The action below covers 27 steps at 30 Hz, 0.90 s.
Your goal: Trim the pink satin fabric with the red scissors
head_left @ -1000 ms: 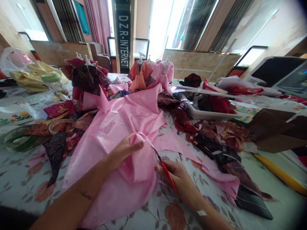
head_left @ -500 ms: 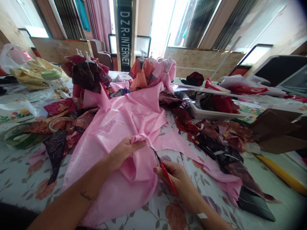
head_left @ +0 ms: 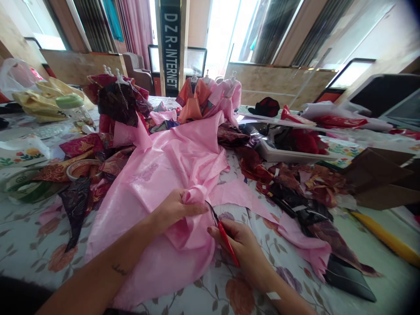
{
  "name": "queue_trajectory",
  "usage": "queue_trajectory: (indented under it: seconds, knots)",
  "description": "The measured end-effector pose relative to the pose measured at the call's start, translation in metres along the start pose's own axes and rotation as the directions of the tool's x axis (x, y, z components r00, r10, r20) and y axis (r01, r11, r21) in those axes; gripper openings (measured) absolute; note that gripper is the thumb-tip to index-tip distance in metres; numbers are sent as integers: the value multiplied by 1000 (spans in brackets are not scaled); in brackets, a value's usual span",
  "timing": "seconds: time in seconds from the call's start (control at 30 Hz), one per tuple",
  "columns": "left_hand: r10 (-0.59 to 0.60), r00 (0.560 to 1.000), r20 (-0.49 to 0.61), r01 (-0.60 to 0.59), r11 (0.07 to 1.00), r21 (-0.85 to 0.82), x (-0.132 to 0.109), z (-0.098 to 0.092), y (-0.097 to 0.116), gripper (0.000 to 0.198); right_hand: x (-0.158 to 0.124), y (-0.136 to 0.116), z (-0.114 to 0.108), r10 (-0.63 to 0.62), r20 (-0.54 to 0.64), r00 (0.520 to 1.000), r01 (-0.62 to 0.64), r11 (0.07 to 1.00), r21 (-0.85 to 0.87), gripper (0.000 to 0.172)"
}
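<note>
Pink fabric (head_left: 170, 170) glossy, crumpled; left hand (head_left: 173, 211) pinches fold, right hand (head_left: 241, 247) grips red scissors (head_left: 225, 236), blades seemingly open.

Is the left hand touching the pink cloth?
Touching. The head view shows the left hand pinching a fold of pink cloth; the right hand holds red scissors.

The pink cloth (head_left: 170, 166) is thin and satin-like, smooth with a soft gloss, and creased where it bunches. The scissors (head_left: 225, 238) have glossy red handles that look plastic, and dark metal blades. A matt, flower-printed cloth covers the counter (head_left: 29, 249). On the left, brocade scraps (head_left: 82, 146) show a shiny woven pattern. Near right, a black sheet (head_left: 349, 278) looks slick. On the right, brown card (head_left: 374, 173) is matt.
</note>
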<state>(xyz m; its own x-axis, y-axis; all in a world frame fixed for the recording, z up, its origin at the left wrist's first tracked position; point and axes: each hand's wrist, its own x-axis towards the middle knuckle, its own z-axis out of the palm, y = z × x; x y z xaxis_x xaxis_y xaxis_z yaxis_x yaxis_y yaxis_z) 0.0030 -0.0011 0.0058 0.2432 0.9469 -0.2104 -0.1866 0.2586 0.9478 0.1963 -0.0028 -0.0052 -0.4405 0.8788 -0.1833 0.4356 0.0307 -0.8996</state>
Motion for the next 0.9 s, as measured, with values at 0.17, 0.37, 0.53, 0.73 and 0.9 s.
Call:
queue_trajectory:
  seconds: [0.17,0.37,0.53,0.73,0.9]
  knots:
    - [-40,998,-43,36,996,-82,1,-3,0,25,-1,-2,0,16,-1,1000,-15,999,52,48]
    - [-30,994,-100,20,995,-98,5,-5,0,32,-1,-5,-1,50,44,998,-56,990,127,48]
    - [57,984,-169,-63,998,-27,7,4,-7,41,-1,-2,1,70,44,997,-76,988,131,45]
    - [25,996,-86,-26,1000,-5,4,4,-9,39,-1,-2,0,80,35,996,-84,987,138,45]
    - [-16,998,-58,12,998,-59,1,1,-5,31,0,-5,0,88,42,995,-93,982,163,46]
